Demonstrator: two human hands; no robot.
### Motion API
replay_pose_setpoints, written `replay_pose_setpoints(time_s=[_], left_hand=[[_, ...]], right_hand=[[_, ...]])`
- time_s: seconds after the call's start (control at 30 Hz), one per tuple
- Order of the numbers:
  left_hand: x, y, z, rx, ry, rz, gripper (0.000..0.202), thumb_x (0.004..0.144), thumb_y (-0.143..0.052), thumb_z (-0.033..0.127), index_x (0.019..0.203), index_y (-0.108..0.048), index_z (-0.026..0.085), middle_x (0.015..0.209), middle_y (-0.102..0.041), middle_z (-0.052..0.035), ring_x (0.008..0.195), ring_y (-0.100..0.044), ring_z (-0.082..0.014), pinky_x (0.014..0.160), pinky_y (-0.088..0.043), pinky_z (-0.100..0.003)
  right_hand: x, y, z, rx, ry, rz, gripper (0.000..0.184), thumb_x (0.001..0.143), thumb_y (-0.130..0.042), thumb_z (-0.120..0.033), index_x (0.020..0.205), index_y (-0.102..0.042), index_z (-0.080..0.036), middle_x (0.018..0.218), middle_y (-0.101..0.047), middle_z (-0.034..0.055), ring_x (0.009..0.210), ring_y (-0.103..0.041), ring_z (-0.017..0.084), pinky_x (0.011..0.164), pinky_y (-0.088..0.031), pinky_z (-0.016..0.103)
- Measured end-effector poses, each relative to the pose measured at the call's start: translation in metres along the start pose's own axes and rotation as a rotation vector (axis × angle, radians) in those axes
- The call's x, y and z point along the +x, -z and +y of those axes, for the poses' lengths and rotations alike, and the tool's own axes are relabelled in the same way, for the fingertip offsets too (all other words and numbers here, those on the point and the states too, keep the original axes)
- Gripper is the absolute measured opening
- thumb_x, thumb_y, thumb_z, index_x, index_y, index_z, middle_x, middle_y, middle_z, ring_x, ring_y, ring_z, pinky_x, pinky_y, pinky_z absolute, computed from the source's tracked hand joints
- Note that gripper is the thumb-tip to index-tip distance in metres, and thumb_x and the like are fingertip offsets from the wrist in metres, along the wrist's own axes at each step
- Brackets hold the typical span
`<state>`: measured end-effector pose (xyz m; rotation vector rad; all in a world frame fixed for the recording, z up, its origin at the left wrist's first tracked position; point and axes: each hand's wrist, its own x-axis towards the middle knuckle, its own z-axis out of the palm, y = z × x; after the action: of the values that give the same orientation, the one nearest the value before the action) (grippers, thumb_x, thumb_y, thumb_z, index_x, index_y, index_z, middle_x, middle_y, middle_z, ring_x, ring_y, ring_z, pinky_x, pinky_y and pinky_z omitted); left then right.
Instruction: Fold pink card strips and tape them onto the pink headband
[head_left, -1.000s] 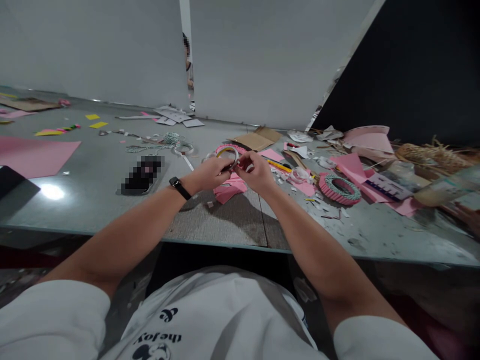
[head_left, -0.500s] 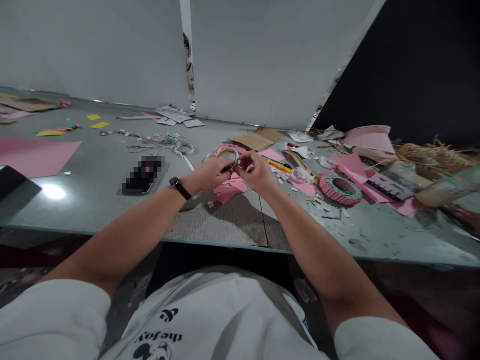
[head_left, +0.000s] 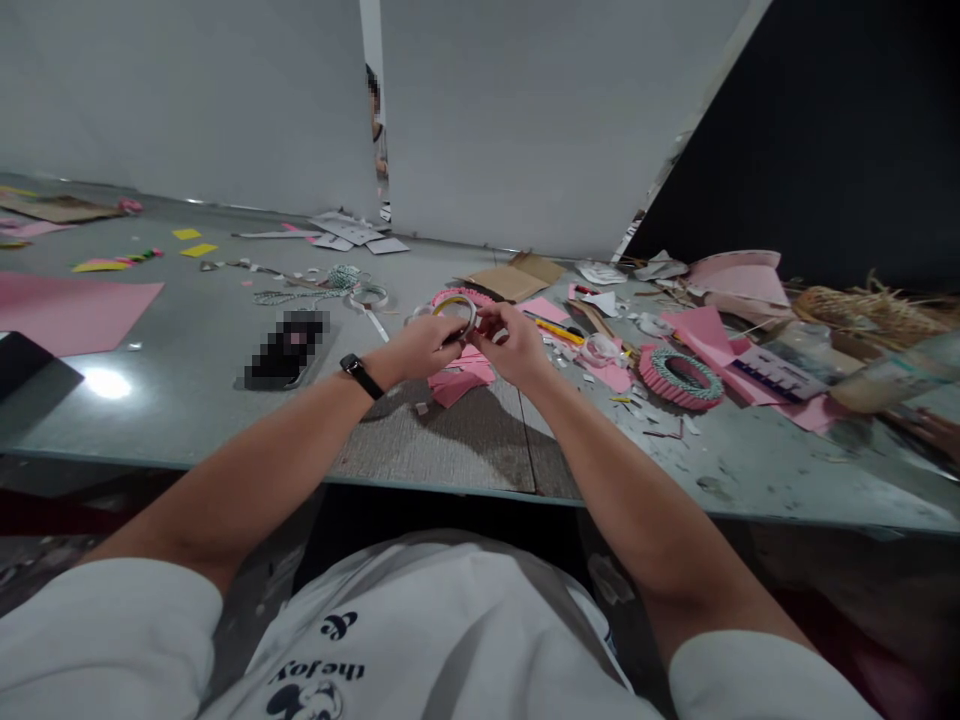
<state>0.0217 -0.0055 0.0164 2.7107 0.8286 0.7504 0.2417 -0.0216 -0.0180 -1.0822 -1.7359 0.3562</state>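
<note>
My left hand [head_left: 429, 346] grips a roll of tape [head_left: 470, 316], a white ring with a yellowish inner core, held up over the table. My right hand [head_left: 513, 345] is at the roll's right side, thumb and fingers pinched together at its edge; whatever is between those fingertips is too small to make out. Under the hands lie folded pink paper strips [head_left: 459, 384] on a grey wood-grain board [head_left: 442, 450]. Just behind the roll, a pleated pink paper ring [head_left: 480, 296] is partly covered.
To the left lie a phone [head_left: 289, 350], a tape roll [head_left: 368, 297], green-white cord [head_left: 343, 277] and pink paper [head_left: 75, 310]. On the right are a yellow cutter [head_left: 559, 330], a pleated pink ring with cord [head_left: 681, 379], paper scraps and a plastic container [head_left: 892, 375]. Brown cardboard [head_left: 510, 279] lies behind.
Almost nothing differs. The fingers of my right hand have shifted very slightly at the tape roll's edge, while my left hand keeps its hold.
</note>
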Motion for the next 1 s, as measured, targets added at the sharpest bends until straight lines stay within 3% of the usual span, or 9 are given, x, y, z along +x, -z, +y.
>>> replay_pose_setpoints(time_s=[0.3,0.5,0.73,0.9,1.0], left_hand=[[0.002,0.002,0.003,-0.009,-0.014,0.01,0.01,0.095,-0.054,0.018,0.088,-0.06,0.021,0.08,-0.067,-0.0031,0.071,-0.053,-0.0178,0.069,-0.038,-0.032],[0.001,0.002,0.002,-0.027,-0.017,0.016,0.012,0.098,-0.053,0.02,0.089,-0.06,0.022,0.079,-0.066,-0.0025,0.071,-0.054,-0.018,0.07,-0.039,-0.033],[-0.001,0.003,0.003,-0.01,-0.011,0.053,0.013,0.104,-0.053,0.024,0.101,-0.065,0.02,0.092,-0.075,-0.0078,0.077,-0.061,-0.0199,0.075,-0.045,-0.033],[0.001,0.0,0.002,0.062,0.008,0.062,0.009,0.099,-0.056,0.019,0.097,-0.065,0.02,0.09,-0.075,-0.0082,0.076,-0.061,-0.0203,0.072,-0.043,-0.033],[0.0,-0.001,0.002,0.085,0.009,0.049,0.008,0.097,-0.058,0.017,0.095,-0.065,0.02,0.089,-0.076,-0.0082,0.077,-0.063,-0.0204,0.072,-0.043,-0.033]], right_hand=[[-0.002,-0.001,-0.008,0.016,0.005,-0.006,0.014,0.088,-0.077,-0.03,0.096,-0.067,-0.025,0.089,-0.078,0.0042,0.081,-0.071,0.021,0.078,-0.06,0.038],[-0.002,-0.001,-0.007,0.072,-0.012,0.026,0.028,0.087,-0.08,-0.029,0.112,-0.069,-0.024,0.097,-0.08,0.005,0.086,-0.073,0.021,0.081,-0.061,0.037],[-0.004,-0.012,-0.001,0.137,-0.027,0.025,0.017,0.096,-0.076,-0.039,0.105,-0.07,-0.025,0.101,-0.081,0.0071,0.088,-0.074,0.021,0.082,-0.063,0.038],[-0.005,-0.012,-0.005,0.146,-0.009,0.073,0.033,0.097,-0.079,-0.044,0.123,-0.069,-0.025,0.103,-0.08,0.0067,0.09,-0.075,0.021,0.082,-0.063,0.037],[-0.006,-0.009,-0.01,0.132,0.017,0.085,0.03,0.099,-0.077,-0.043,0.122,-0.071,-0.025,0.102,-0.079,0.0068,0.091,-0.075,0.022,0.082,-0.063,0.037]])
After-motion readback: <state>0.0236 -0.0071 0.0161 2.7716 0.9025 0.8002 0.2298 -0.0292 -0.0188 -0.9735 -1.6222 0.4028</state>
